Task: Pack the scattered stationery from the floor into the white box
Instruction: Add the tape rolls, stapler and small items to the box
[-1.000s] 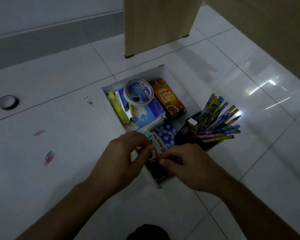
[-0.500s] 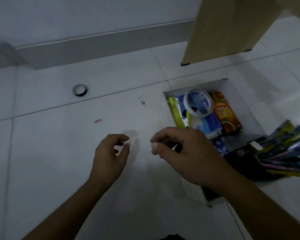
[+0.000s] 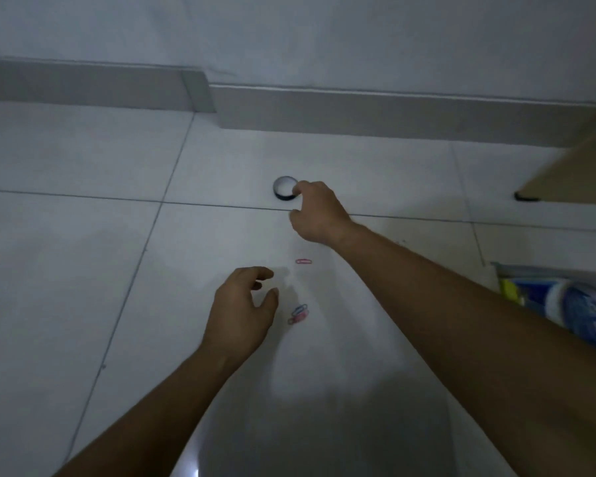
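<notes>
Dim tiled floor. Nearest, the left hand (image 3: pixel 241 304) hovers loosely curled and empty, just left of clustered paperclips (image 3: pixel 298 313). Beyond the clips, one pink clip (image 3: pixel 304 261). Farthest, the right hand (image 3: pixel 315 215) reaches the tape roll (image 3: pixel 284 188), fingertips touching, not yet gripping. Next it must close and carry the roll right of the clips to the box (image 3: pixel 499 270).

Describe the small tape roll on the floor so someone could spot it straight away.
Follow the grey skirting along the wall down to the white floor tiles. The dark tape roll lies flat just beyond a grout line, at the right hand. Unlike the paper clips nearer, it is a ring.
</notes>
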`<state>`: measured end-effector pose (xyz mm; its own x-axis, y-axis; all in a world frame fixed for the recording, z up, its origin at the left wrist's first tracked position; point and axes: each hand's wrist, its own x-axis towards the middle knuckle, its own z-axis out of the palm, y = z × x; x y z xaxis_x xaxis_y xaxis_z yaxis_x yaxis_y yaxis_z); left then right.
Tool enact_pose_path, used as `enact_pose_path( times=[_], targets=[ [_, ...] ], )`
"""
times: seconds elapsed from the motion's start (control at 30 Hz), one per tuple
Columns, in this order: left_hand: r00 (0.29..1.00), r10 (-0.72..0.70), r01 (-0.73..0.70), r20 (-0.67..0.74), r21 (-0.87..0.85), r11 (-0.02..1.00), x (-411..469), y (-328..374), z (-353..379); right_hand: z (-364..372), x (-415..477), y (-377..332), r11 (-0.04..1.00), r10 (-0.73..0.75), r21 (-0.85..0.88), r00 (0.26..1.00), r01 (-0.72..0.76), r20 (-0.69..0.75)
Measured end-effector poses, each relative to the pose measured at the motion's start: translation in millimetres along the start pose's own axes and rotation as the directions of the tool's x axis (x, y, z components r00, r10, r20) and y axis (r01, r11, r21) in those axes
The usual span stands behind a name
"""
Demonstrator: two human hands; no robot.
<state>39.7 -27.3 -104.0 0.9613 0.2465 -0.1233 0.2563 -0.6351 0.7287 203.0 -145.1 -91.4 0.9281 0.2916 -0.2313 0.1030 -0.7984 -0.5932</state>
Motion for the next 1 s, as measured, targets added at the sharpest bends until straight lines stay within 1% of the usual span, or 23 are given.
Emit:
enact_pose_path(
  times=[0.07,0.13,0.23,0.27,0.33,0.4,0.47,0.53,0.63,0.7,0.77,0.83,0.9,1.0],
  targets=[
    [1.0,-0.014,0.014,-0.002,-0.001,1.0,4.9,-3.1,-0.9,8.0,22.8,-1.7,0.989,-0.031,-0.142,0.996,0.042,0.078],
    [1.0,0.007,-0.007,-0.007,0.022,1.0,8.5,-4.4,-1.4,14.0,40.0,-2.0,0.956,-0.029,-0.285,0.988,0.071,0.149],
    [0.997,0.082,-0.082,0.004,0.105,0.991,11.7,-6.0,-3.3,23.1,47.8,3.9,0.928,0.026,-0.368,0.978,0.054,0.208],
    [0.995,0.1,-0.102,0.02,0.131,0.986,11.4,-6.9,-3.9,27.4,45.2,7.7,0.916,0.01,-0.394,0.981,0.069,0.196],
    [0.989,0.135,-0.144,0.067,0.171,0.975,8.9,-8.7,-4.4,35.3,34.2,16.5,0.891,-0.076,-0.439,0.99,0.12,0.118],
    [0.982,0.147,-0.169,0.119,0.203,0.964,4.6,-9.7,-3.1,40.4,18.5,26.0,0.898,-0.135,-0.42,0.99,0.133,0.025],
    [0.973,0.156,-0.192,0.169,0.224,0.955,-0.4,-10.4,0.3,41.1,2.0,33.7,0.896,-0.161,-0.42,0.987,0.148,0.004],
    [0.962,0.162,-0.214,0.218,0.241,0.947,-5.3,-9.2,6.1,36.5,-15.5,38.3,0.92,-0.135,-0.371,0.991,0.124,-0.003],
    [0.949,0.162,-0.236,0.27,0.267,0.934,-11.8,-3.9,23.9,24.0,-44.1,37.3,0.987,-0.031,-0.161,0.993,0.013,-0.115],
    [0.944,0.149,-0.247,0.295,0.329,0.911,-14.7,-0.5,40.2,16.8,-66.1,34.2,0.999,0.017,-0.023,0.985,-0.022,-0.173],
    [0.958,0.119,-0.212,0.261,0.366,0.906,-15.6,0.5,52.0,9.2,-89.2,31.0,0.998,0.032,0.067,0.979,-0.019,-0.2],
    [0.969,0.097,-0.177,0.229,0.362,0.915,-15.4,1.2,57.5,0.8,-115.5,30.0,0.988,0.037,0.152,0.971,-0.001,-0.235],
    [0.969,0.098,-0.18,0.228,0.372,0.911,-15.1,0.8,59.9,-7.8,-140.4,29.7,0.981,0.033,0.193,0.964,0.019,-0.263],
    [0.976,0.059,-0.137,0.212,0.376,0.916,-16.2,0.8,61.4,-17.6,-172.5,31.6,0.971,0.06,0.238,0.967,0.0,-0.246]
  ],
)
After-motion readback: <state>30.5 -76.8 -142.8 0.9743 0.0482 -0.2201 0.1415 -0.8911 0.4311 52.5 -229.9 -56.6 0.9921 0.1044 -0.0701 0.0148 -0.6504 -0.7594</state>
